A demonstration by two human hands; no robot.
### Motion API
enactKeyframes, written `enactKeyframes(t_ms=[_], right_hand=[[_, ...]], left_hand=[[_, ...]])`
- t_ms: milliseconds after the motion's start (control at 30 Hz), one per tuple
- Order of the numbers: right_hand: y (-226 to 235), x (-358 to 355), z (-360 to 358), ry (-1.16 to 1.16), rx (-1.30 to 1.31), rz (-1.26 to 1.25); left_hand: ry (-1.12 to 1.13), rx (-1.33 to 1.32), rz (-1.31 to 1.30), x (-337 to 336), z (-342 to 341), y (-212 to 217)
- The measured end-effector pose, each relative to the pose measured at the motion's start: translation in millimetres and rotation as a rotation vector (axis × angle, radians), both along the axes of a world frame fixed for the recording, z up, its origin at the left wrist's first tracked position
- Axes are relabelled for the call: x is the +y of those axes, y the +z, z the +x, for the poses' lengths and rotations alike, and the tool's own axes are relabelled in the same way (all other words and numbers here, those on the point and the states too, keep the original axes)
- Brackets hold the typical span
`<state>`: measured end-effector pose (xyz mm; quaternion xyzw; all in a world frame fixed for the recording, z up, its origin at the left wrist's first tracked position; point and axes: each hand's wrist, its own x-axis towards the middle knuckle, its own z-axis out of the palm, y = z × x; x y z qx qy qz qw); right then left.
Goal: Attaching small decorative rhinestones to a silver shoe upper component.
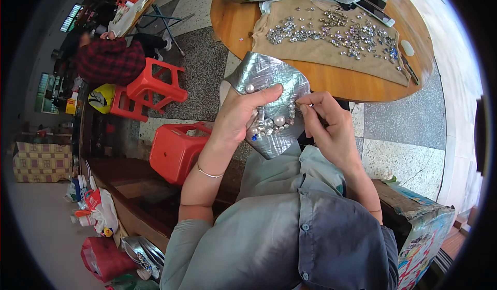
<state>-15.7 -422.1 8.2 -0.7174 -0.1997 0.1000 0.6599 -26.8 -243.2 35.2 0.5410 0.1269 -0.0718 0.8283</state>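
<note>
Sheet: silver, curved sheet (274,72) in front of the body, short of the tabletop (233,18); long axis running roughly away from the wearer
Left hand: left hand (235,114) closed on the sheet's left side, thumb over its face
Right hand: right hand (329,127) at the right edge, thumb and forefinger nearly together; cannot tell whether they pinch anything
Pearls: pearls (279,120) on the sheet, between the hands
Gems: loose gems (362,41) on tan cloth (313,52), beyond the hands, right hand nearer
Room: red stool (176,153) left; seated person (111,62) farther off
</note>
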Motion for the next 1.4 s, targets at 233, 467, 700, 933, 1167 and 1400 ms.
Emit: enactKeyframes(t_ms=[233, 467, 700, 933, 1167, 1400], right_hand=[[17.9, -4.3, -10.7, -0.112, -0.24, -0.083], [33.6, -8.1, -18.1, -0.18, -0.328, 0.002], [37.0, -14.0, -14.3, -0.024, 0.06, 0.164], [38.9, -37.8, 23.6, -0.017, -0.434, 0.068], [40.0, -23.7, 16.6, 0.2, -0.62, -0.13], [18.3, -8.2, 10.3, 0.123, 0.345, 0.503]], left_hand=[[-0.023, -0.332, 0.376, -9.9, -6.9, 36.1], [0.032, -0.565, 0.621, -26.0, -15.3, 48.2], [0.063, -0.985, 1.082, -32.2, -29.8, 16.6], [0.009, -1.566, 1.638, -1.9, -18.9, 32.6], [0.021, -1.436, 1.487, 0.0, -15.6, 32.1], [-0.103, -1.272, 1.024, 9.9, -8.5, 10.5]])
